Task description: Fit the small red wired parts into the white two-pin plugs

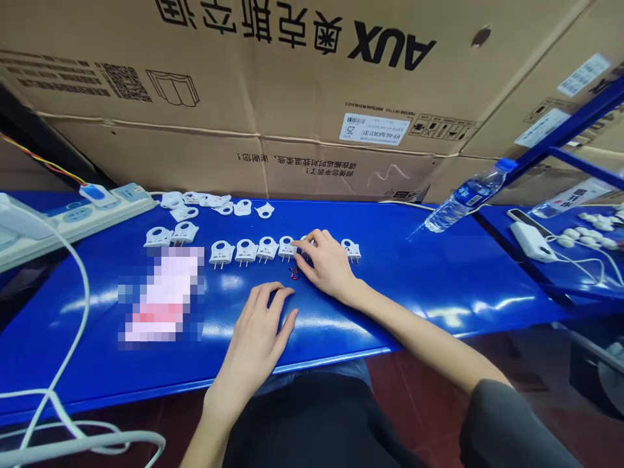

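Several white two-pin plug shells with a ring-shaped top lie in a row across the blue table. My right hand reaches in from the right, its thumb and forefinger closed at the right edge of one white plug shell. Behind those fingers another shell is mostly hidden, and a further shell shows just past the hand. A small coil of red and black wire lies below the fingertips. My left hand hovers or rests low over the table nearer me, fingers apart, holding nothing.
White ring-shaped parts lie at the back, with two more plug shells in front. A power strip and cables occupy the left. A water bottle leans at right, near a white adapter. A large carton stands behind.
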`<state>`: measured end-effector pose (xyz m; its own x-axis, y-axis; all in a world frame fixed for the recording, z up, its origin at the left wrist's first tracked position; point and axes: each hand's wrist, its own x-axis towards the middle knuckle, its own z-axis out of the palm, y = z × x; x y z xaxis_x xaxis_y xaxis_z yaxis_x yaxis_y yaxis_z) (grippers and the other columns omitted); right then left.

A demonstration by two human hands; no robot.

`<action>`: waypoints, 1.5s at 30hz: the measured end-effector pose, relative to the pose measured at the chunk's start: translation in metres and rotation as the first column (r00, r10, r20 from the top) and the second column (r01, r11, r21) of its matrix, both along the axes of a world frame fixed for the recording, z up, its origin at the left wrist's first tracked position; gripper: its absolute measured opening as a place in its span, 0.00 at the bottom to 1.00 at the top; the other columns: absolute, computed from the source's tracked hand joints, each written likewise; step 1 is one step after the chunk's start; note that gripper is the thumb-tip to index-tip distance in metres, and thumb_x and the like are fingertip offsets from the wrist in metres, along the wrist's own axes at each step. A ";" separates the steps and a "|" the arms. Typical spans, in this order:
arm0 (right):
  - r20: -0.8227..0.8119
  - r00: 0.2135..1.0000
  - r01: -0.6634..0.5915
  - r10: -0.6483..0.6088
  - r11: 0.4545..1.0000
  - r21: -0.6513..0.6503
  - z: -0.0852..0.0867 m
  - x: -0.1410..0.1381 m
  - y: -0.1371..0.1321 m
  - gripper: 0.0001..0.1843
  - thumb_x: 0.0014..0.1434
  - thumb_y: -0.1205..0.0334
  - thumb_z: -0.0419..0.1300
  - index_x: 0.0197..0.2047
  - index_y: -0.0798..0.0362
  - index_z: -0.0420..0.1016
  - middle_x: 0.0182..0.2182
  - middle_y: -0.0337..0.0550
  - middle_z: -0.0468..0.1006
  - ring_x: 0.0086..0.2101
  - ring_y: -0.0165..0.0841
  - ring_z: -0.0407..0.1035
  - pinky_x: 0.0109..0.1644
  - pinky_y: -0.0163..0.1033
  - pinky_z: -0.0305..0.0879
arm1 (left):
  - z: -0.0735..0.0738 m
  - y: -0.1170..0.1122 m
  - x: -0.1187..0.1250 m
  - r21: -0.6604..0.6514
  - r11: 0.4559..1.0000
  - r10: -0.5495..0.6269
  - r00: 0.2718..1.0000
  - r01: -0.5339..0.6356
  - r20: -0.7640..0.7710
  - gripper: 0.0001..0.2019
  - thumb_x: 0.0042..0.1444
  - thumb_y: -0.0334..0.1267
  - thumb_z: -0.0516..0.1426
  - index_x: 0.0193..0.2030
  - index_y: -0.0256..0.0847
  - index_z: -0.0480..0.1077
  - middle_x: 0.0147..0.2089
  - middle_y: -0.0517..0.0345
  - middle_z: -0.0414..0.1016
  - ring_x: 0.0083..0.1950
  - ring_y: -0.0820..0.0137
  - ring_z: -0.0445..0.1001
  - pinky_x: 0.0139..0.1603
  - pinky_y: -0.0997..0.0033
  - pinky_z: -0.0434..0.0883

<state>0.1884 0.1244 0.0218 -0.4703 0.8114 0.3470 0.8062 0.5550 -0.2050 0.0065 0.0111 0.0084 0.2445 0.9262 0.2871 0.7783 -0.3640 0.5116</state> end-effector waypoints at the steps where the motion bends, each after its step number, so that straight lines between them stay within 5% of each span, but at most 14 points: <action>1: -0.001 1.000 -0.008 0.008 1.000 0.004 -0.001 -0.001 0.002 0.17 0.75 0.55 0.55 0.59 0.49 0.79 0.50 0.50 0.76 0.47 0.43 0.67 0.48 0.46 0.66 | 0.000 0.000 0.000 0.001 1.000 0.000 1.000 0.000 0.002 0.13 0.72 0.44 0.52 0.59 0.48 0.68 0.59 0.49 0.73 0.63 0.55 0.72 0.60 0.50 0.74; 10: -0.198 0.976 -0.070 0.088 0.993 0.093 0.003 -0.001 -0.001 0.11 0.71 0.56 0.60 0.49 0.50 0.82 0.45 0.48 0.78 0.45 0.40 0.68 0.48 0.45 0.68 | 0.002 -0.001 0.000 0.018 0.994 0.100 0.980 -0.104 0.172 0.18 0.71 0.43 0.55 0.64 0.46 0.63 0.58 0.48 0.72 0.61 0.58 0.73 0.63 0.51 0.73; 14: -0.264 0.925 -0.221 0.274 0.952 0.213 0.001 0.005 -0.024 0.10 0.69 0.57 0.61 0.45 0.51 0.82 0.40 0.47 0.78 0.40 0.38 0.69 0.45 0.44 0.69 | 0.003 -0.003 -0.004 0.064 0.968 0.219 0.944 -0.242 0.249 0.20 0.69 0.41 0.56 0.65 0.45 0.64 0.54 0.49 0.73 0.57 0.59 0.74 0.61 0.52 0.73; 19: -0.138 0.884 -0.407 0.446 0.881 0.241 -0.011 0.005 -0.042 0.11 0.69 0.57 0.60 0.42 0.51 0.82 0.38 0.47 0.79 0.38 0.37 0.68 0.41 0.42 0.67 | 0.002 -0.008 -0.007 0.045 0.961 0.258 0.945 -0.272 0.203 0.11 0.66 0.38 0.57 0.54 0.45 0.71 0.50 0.53 0.74 0.55 0.59 0.75 0.61 0.53 0.73; 25: -0.124 0.899 -0.390 0.420 0.896 0.211 -0.007 0.013 -0.032 0.16 0.72 0.56 0.57 0.52 0.55 0.81 0.41 0.49 0.79 0.41 0.39 0.69 0.45 0.43 0.69 | 0.000 -0.010 -0.005 0.017 0.964 0.259 0.952 -0.266 0.162 0.08 0.67 0.39 0.56 0.50 0.46 0.73 0.50 0.52 0.74 0.56 0.58 0.74 0.61 0.52 0.71; 30: 0.019 0.979 -0.201 0.201 0.967 0.155 -0.002 0.023 -0.013 0.17 0.73 0.59 0.55 0.58 0.52 0.81 0.46 0.52 0.78 0.45 0.43 0.66 0.47 0.46 0.65 | -0.001 -0.009 -0.004 0.014 0.961 0.274 0.957 -0.277 0.095 0.09 0.68 0.41 0.55 0.51 0.46 0.72 0.52 0.51 0.74 0.58 0.56 0.73 0.61 0.52 0.71; 33: 0.116 0.977 -0.193 0.181 0.975 0.106 -0.004 0.024 -0.008 0.18 0.74 0.59 0.55 0.60 0.50 0.80 0.47 0.52 0.77 0.46 0.44 0.64 0.47 0.48 0.63 | -0.001 -0.008 -0.003 0.004 0.962 0.271 0.961 -0.271 0.053 0.10 0.69 0.42 0.54 0.52 0.46 0.72 0.52 0.51 0.74 0.58 0.55 0.72 0.60 0.53 0.71; 45: 0.007 0.986 -0.167 0.167 0.985 0.053 -0.006 0.020 -0.009 0.10 0.73 0.59 0.57 0.47 0.52 0.80 0.47 0.50 0.80 0.46 0.43 0.67 0.48 0.46 0.64 | 0.000 -0.008 -0.005 0.018 0.980 0.199 0.979 -0.200 0.046 0.09 0.71 0.42 0.52 0.51 0.46 0.72 0.52 0.52 0.79 0.57 0.56 0.73 0.60 0.51 0.70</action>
<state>0.2081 0.1157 0.0153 -0.5982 0.7018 0.3867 0.7019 0.6918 -0.1696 0.0012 0.0033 0.0082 0.0424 0.9482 0.3150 0.8133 -0.2159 0.5403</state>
